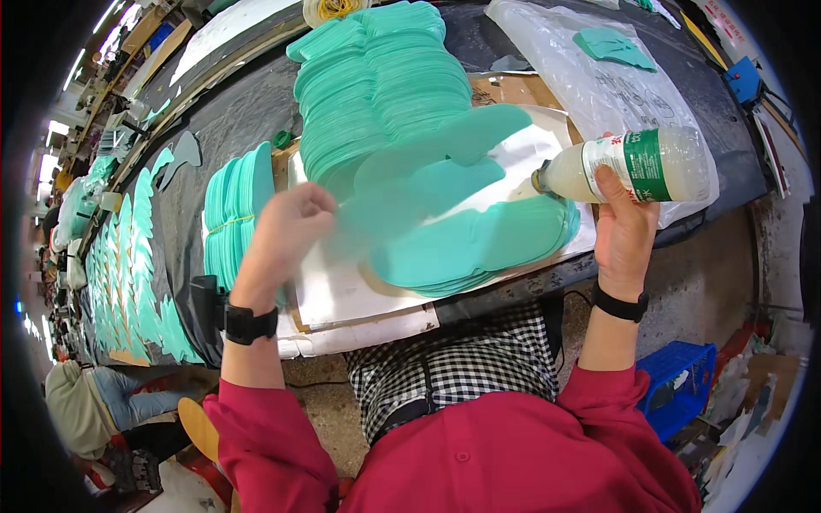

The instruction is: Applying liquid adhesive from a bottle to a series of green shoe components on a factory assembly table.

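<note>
My left hand (292, 224) is closed at the near end of a teal insole-shaped piece (402, 184), which is smeared by motion over the paper. In my right hand (626, 224) lies a clear plastic bottle (686, 162) with a green and white label and cloudy liquid inside. The bottle is on its side in the air, its dark cap end pointing left. That end is close to a low fanned pile of teal pieces (479, 252) on white paper (342, 295). Beyond the moving piece rises a tall double stack of teal pieces (376, 85).
Left of my left hand stands a banded bundle of teal pieces (233, 201). Rows of teal pieces (128, 265) cover the table's left side. A plastic sheet (590, 77) lies at the far right. A blue crate (680, 385) is on the floor, and another person (94, 402) is at lower left.
</note>
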A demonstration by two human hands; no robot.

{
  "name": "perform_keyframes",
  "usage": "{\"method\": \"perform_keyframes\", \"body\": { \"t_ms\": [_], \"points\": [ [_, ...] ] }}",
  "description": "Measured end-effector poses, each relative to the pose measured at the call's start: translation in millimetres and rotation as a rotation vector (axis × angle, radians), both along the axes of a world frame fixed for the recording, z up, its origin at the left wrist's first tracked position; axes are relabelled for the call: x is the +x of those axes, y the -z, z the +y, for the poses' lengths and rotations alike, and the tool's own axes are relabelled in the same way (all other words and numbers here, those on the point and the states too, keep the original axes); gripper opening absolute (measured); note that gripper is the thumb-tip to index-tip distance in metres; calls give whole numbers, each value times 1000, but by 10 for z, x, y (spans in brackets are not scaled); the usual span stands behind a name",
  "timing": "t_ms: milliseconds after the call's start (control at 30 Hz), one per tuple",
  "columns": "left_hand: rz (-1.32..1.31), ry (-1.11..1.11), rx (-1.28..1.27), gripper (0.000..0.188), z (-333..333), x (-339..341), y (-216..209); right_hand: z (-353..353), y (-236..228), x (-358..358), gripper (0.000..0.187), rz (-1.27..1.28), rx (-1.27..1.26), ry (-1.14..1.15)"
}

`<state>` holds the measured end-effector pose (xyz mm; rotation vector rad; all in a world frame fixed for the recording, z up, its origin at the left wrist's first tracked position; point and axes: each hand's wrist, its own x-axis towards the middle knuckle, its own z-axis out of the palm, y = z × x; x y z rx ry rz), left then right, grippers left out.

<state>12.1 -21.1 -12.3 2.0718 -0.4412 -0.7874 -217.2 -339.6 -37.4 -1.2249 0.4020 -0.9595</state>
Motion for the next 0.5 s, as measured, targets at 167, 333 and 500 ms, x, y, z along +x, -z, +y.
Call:
{"method": "perform_keyframes", "body": {
  "t_ms": [167, 333, 500],
  "points": [
    [-362, 45, -75, 10, -60, -175, -419, -36, -21, -51, 46, -19, -23, 31],
    [-899, 271, -198, 18, -49, -690, -212, -90, -246, -247, 48, -127, -12, 131],
    [-1007, 523, -295, 33, -111, -1019, 242, -47, -340, -359, 60, -47, -107, 117]
  ]
}}
